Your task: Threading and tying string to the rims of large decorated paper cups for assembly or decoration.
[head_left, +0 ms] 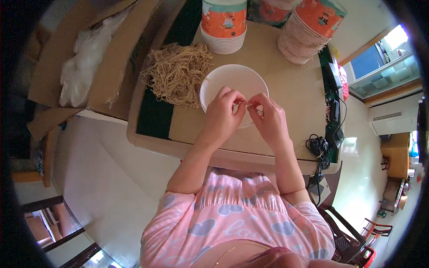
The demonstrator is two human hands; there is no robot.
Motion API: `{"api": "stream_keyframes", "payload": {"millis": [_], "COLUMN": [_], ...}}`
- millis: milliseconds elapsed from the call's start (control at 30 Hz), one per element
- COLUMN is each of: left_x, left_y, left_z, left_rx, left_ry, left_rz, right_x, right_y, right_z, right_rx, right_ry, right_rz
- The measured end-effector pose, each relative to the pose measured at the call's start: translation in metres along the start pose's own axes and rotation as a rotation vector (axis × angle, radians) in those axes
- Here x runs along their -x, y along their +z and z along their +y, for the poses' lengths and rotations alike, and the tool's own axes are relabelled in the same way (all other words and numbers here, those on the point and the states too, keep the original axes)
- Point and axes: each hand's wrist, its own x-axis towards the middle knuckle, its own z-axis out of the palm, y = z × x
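Note:
A white paper tub (237, 77) stands with its mouth up on the table, and both my hands meet over its near rim. My left hand (225, 111) pinches with thumb and forefinger at the tub's near side. Just to its right, my right hand (269, 115) is pinched too, its fingertips almost touching the left ones. A thin string seems to run between the fingertips; most of it is hidden by the fingers. To the left of the tub lies a tangled heap of beige string (178, 73), close against the tub's wall.
A stack of orange printed paper tubs (223, 27) stands behind the string heap, and another stack (310, 31) leans at the back right. Black cables (318, 146) lie coiled at the table's right edge. An open cardboard box (107, 67) with white plastic stands left.

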Motion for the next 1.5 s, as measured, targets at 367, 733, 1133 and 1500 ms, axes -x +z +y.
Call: {"api": "stream_keyframes", "payload": {"millis": [367,733,1133,1500], "left_x": [0.0019,0.0012,0.0019,0.0025], "left_y": [-0.0023,-0.0020,-0.0028,-0.0017], "left_z": [0.0002,0.0005,0.0032,0.0017], "left_rx": [0.059,0.065,0.076,0.061], "left_ry": [-0.012,0.002,-0.001,-0.004], "left_rz": [0.019,0.028,0.027,0.023], "right_x": [0.0017,0.0012,0.0019,0.0044], "right_y": [0.0021,0.0000,0.0028,0.0016], "right_z": [-0.0004,-0.0025,-0.0006,0.0001], "right_rx": [-0.088,-0.098,-0.081,-0.121], "right_ry": [0.006,-0.003,0.021,0.016], "right_rz": [0.067,0.070,0.083,0.119]}}
